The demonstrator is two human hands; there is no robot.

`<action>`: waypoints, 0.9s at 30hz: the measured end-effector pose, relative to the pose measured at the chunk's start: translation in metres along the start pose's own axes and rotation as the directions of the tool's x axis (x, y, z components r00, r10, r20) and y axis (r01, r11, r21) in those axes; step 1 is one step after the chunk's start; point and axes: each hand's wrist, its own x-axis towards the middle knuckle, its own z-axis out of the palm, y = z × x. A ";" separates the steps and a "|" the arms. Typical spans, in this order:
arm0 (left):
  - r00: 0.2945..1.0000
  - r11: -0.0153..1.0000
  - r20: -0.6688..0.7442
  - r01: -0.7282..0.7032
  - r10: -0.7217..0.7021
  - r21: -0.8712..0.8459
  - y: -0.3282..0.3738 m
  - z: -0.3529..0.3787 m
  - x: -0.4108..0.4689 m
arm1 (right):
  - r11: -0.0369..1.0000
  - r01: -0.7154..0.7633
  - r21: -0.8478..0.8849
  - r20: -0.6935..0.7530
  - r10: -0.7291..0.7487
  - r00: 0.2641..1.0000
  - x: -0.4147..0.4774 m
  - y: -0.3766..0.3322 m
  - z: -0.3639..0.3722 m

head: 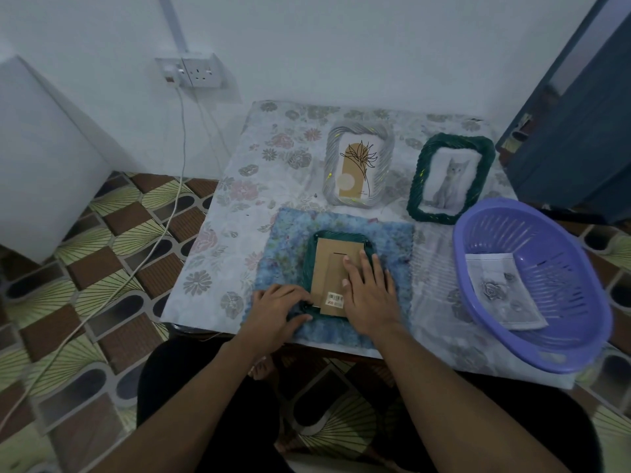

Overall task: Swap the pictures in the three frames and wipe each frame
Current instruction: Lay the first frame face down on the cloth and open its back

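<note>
left hand (280, 310) grips the face-down frame (333, 264), hiding its corner; right hand (370, 297) lies flat on it.

Three frames (358, 165) (450, 177) (309, 268), one cloth (392, 240), one basket (560, 268), one loose picture (498, 291), two hands (278, 310) (370, 295)

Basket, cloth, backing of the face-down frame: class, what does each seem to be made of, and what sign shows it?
Basket: moulded plastic, purple and slightly glossy, going by its smooth rim and slotted walls.
Cloth: a soft textile, perhaps microfibre, going by its fuzzy, mottled blue surface.
Backing of the frame: cardboard or thin fibreboard; it is a flat, matte brown sheet.
</note>
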 end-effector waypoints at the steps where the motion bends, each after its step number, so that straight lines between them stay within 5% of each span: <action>1: 1.000 1.000 0.017 0.001 -0.001 0.002 0.000 -0.001 0.001 | 1.000 -0.001 -0.002 -0.001 0.001 1.000 0.000 0.000 0.000; 20: 0.972 0.990 0.213 -0.121 0.104 0.070 0.002 -0.017 0.009 | 1.000 0.013 0.004 0.003 -0.013 1.000 -0.001 0.001 -0.003; 24: 0.994 0.997 0.098 -0.042 0.048 -0.062 0.002 -0.013 0.015 | 1.000 0.007 0.001 0.011 -0.007 1.000 -0.002 0.000 -0.004; 27: 1.000 0.998 0.001 0.030 -0.031 0.058 0.009 -0.007 0.021 | 1.000 0.010 0.004 0.015 -0.010 1.000 -0.002 0.000 -0.004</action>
